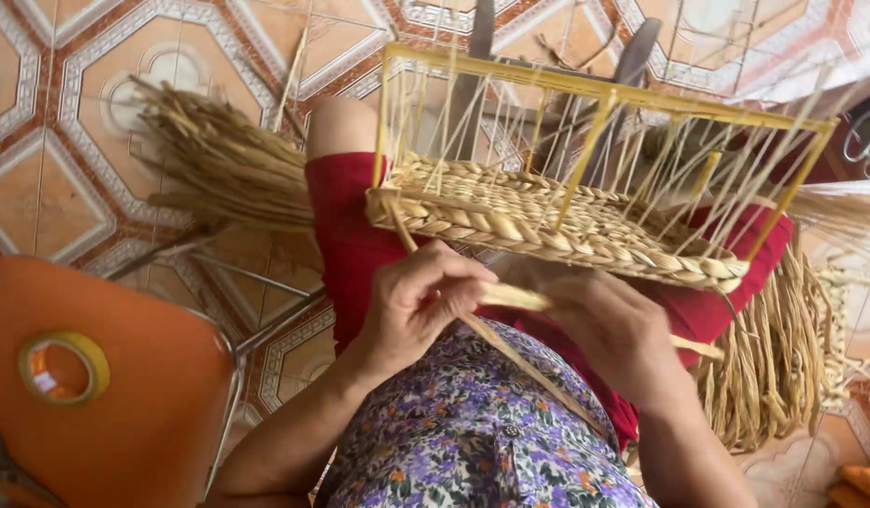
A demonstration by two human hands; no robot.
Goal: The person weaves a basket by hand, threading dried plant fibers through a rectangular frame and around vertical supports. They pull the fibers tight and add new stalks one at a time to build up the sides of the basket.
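My left hand (416, 301) pinches a flat pale straw strand (515, 297). My right hand (614, 329), curled, grips it too. Half-woven yellow-framed straw basket (548, 221) at twelve o'clock.

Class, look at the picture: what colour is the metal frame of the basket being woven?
The basket frame is yellow, seen clearly in the head view, above the woven straw base.

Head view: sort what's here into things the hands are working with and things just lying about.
In use:
- left hand and right hand, each with its grip closed on the straw strand
- half-woven basket on its yellow frame, resting on the lap

Lying about:
- straw bundle on the floor
- tape roll on the orange stool
- dried stalks hanging at the right
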